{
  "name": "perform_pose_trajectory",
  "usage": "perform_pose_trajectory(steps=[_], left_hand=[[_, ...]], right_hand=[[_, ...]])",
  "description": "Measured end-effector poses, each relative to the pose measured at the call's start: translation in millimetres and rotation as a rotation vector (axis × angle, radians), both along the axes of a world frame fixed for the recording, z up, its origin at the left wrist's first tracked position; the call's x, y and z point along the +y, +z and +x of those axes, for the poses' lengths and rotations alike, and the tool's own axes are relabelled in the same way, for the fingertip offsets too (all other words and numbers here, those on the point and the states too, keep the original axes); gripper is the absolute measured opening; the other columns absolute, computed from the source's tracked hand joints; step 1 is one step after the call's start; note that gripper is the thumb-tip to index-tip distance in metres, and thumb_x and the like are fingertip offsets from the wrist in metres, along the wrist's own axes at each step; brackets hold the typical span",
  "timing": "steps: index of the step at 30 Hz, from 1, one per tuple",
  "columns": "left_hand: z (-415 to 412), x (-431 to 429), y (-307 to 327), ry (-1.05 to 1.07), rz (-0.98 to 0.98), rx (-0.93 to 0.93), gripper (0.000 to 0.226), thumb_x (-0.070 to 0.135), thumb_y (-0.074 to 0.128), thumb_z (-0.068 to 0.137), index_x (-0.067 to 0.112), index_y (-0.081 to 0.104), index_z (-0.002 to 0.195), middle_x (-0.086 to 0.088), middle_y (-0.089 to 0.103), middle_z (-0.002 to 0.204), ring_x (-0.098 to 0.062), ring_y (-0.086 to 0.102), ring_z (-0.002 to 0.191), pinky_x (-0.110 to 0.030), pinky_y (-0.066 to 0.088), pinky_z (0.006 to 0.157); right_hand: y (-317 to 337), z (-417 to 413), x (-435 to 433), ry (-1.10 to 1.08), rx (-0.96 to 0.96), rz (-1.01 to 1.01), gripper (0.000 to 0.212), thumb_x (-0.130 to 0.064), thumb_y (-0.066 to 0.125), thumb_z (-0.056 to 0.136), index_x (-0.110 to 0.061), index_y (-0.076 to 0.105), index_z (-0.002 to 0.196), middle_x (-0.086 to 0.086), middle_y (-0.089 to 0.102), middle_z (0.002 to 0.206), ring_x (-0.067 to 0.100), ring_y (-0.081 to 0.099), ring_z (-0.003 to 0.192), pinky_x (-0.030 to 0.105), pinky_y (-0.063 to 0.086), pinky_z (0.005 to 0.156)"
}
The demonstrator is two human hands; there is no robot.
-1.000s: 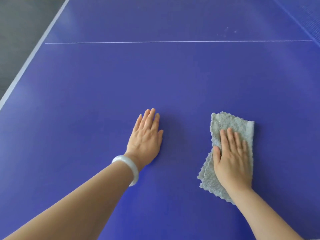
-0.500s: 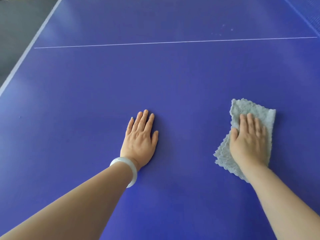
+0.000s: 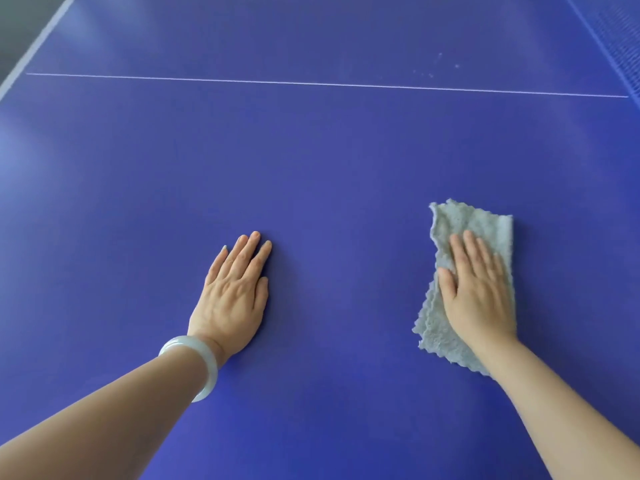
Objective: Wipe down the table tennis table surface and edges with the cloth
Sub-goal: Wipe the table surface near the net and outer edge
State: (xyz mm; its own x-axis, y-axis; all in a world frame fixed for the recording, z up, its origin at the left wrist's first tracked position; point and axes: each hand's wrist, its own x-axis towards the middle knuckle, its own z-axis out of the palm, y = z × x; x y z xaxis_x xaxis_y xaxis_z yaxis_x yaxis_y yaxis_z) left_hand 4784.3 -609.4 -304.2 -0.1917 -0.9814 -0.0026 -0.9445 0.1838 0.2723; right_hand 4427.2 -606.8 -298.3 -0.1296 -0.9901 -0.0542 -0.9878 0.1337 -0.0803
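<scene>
The blue table tennis table point(image 3: 329, 161) fills the view. A folded grey cloth point(image 3: 464, 225) lies flat on it at the right. My right hand point(image 3: 476, 289) presses palm-down on the cloth, fingers together and pointing away from me, covering its middle. My left hand point(image 3: 233, 292) rests flat on the bare table surface to the left, fingers straight, holding nothing. A pale bangle sits on my left wrist.
A thin white centre line point(image 3: 311, 83) crosses the table far from me. The white-edged left border point(image 3: 38, 41) runs at the top left, with grey floor beyond. The net point(image 3: 620, 36) shows at the top right. Pale specks point(image 3: 433, 69) lie beyond the line.
My right hand has slid the cloth to the right across the table over the last second. My left hand stays planted in about the same spot.
</scene>
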Motion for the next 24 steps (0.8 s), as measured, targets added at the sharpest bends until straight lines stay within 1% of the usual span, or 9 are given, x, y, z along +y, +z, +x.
perform_pose_trajectory(steps=[2,4,8,11,14,17,21,23,24], left_hand=[[-1,0,0,0.003,0.002,-0.007,0.061,0.034,0.014,0.098,0.017,0.026,0.155,0.0,0.017,0.163,-0.016,0.011,0.152,-0.035,0.001,0.124],[-2,1,-1,0.005,-0.006,-0.019,0.06,0.033,0.016,0.099,0.017,0.026,0.155,0.0,0.018,0.163,-0.017,0.012,0.151,-0.035,0.001,0.124],[-1,1,-1,-0.003,-0.017,-0.027,0.056,0.028,0.026,0.099,0.01,0.037,0.15,-0.006,0.03,0.159,-0.019,0.019,0.15,-0.039,0.008,0.123],[1,1,0,-0.008,-0.015,-0.029,0.054,0.026,0.029,0.099,0.005,0.043,0.146,-0.01,0.038,0.155,-0.021,0.023,0.148,-0.043,0.014,0.121],[-1,0,5,-0.006,0.005,-0.051,0.056,0.026,0.026,0.099,0.01,0.034,0.152,-0.006,0.027,0.16,-0.021,0.021,0.15,-0.042,0.013,0.122],[-5,3,8,0.002,0.024,-0.067,0.057,0.025,0.026,0.097,0.008,0.038,0.15,-0.009,0.031,0.158,-0.025,0.028,0.147,-0.044,0.017,0.119],[-7,-13,13,-0.024,-0.057,-0.106,0.048,0.023,0.036,0.09,0.005,0.063,0.125,-0.011,0.052,0.139,-0.033,0.052,0.126,-0.043,0.034,0.105],[-20,-39,14,-0.023,-0.122,-0.058,0.032,0.019,0.046,0.089,0.005,0.067,0.108,-0.009,0.055,0.128,-0.031,0.054,0.115,-0.038,0.038,0.099],[-30,-56,16,-0.025,-0.124,-0.03,0.027,0.016,0.052,0.088,0.005,0.066,0.109,-0.011,0.056,0.13,-0.032,0.054,0.118,-0.039,0.038,0.103]], right_hand=[[-3,13,-9,-0.189,-0.013,-0.012,0.061,-0.038,0.021,0.105,-0.007,0.016,0.157,0.012,0.009,0.165,0.025,0.006,0.153,0.047,0.01,0.124],[-6,66,-9,-0.195,-0.024,-0.052,0.063,-0.036,0.026,0.105,-0.003,0.012,0.157,0.016,0.007,0.164,0.029,0.004,0.153,0.049,0.009,0.123],[-13,186,13,0.399,-0.071,-0.056,0.062,-0.037,0.023,0.103,-0.005,0.02,0.156,0.013,0.013,0.164,0.026,0.008,0.153,0.048,0.014,0.123],[-10,184,-9,0.675,-0.111,-0.021,0.058,-0.038,0.027,0.102,-0.013,0.03,0.155,0.005,0.02,0.163,0.019,0.013,0.152,0.044,0.018,0.123],[-8,118,-58,0.425,-0.053,-0.043,0.061,-0.039,0.021,0.099,-0.015,0.032,0.154,0.004,0.023,0.162,0.019,0.017,0.152,0.041,0.014,0.124],[-4,67,-92,0.106,-0.005,-0.018,0.069,-0.044,0.011,0.097,-0.013,0.021,0.157,0.007,0.015,0.165,0.021,0.01,0.153,0.042,0.009,0.124],[-9,70,-95,0.073,0.028,-0.029,0.068,-0.046,0.009,0.098,-0.014,0.015,0.158,0.006,0.011,0.165,0.018,0.006,0.153,0.041,0.008,0.125],[-10,69,-94,0.071,0.025,-0.03,0.066,-0.044,0.011,0.099,-0.015,0.015,0.158,0.005,0.01,0.165,0.017,0.004,0.153,0.041,0.008,0.125],[-10,68,-94,0.074,0.021,-0.029,0.065,-0.043,0.012,0.1,-0.015,0.015,0.158,0.004,0.01,0.165,0.016,0.004,0.153,0.041,0.009,0.125]])
